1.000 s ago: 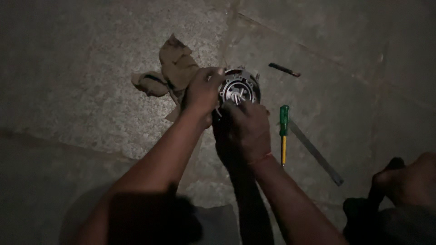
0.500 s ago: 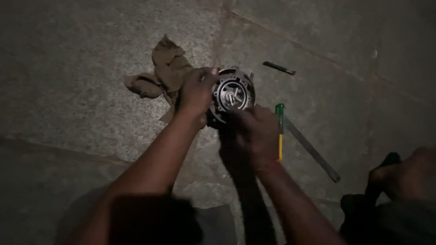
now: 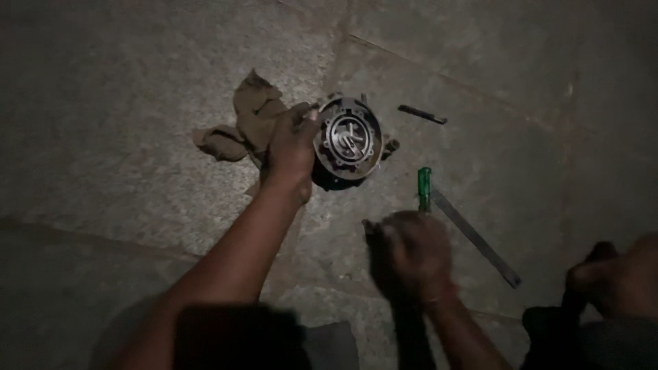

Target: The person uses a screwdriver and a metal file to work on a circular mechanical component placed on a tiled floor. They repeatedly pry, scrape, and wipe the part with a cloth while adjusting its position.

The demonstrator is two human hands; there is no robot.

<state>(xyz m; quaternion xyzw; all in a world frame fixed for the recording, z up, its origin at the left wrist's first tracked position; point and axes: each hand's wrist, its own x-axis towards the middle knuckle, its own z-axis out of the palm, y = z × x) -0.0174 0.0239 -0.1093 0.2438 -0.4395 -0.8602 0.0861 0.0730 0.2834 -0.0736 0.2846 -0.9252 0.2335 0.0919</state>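
Brown rag (image 3: 240, 127) lay on the stone floor (image 3: 103, 103) at 9 o'clock of the round metal housing (image 3: 348, 140). Left hand (image 3: 291, 147) gripped the housing's left rim, fingers closed on it, housing tilted face-up. Right hand (image 3: 411, 253) was blurred at 5 o'clock of it; couldn't tell its grip. Green-handled screwdriver (image 3: 425, 188) touched that hand; flat metal strip (image 3: 476, 236) just beside. Best practice: brace the housing firmly, keep it off the rag.

Round housing (image 3: 348, 140): bare metal, dull sheen on ribbed face. Rag (image 3: 240, 127): brown cloth, crumpled, matt. Screwdriver handle (image 3: 425, 188): green plastic (faintly glossy). Flat strip (image 3: 476, 238): grey metal, smooth. Floor (image 3: 123, 89): speckled stone, rough, matt.
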